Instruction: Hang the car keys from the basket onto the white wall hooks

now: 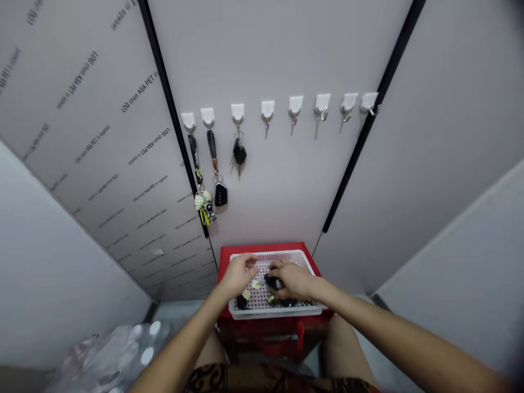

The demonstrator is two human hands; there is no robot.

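A white perforated plastic basket (275,314) holds several dark key fobs and small pale yellow pieces. My right hand (292,278) reaches into it from the right, with thumb and fingers around a black key fob (272,282); part of it is hidden by the hand. Over the left side of the basket, my left hand (240,274) has its fingers bent and apart, with nothing visible in them. Below that hand lie a pale yellow piece (246,295) and another dark fob (241,302). A second pale yellow piece (256,284) rests between the hands.
The basket stands on a red surface (225,259) against a light wall panel. Several white adhesive hooks (267,108) form a row above. Keys hang from the left three: a charm strap (204,204), a car key (221,194) and black-headed keys (239,154). Wrapped bottles (139,349) stand lower left.
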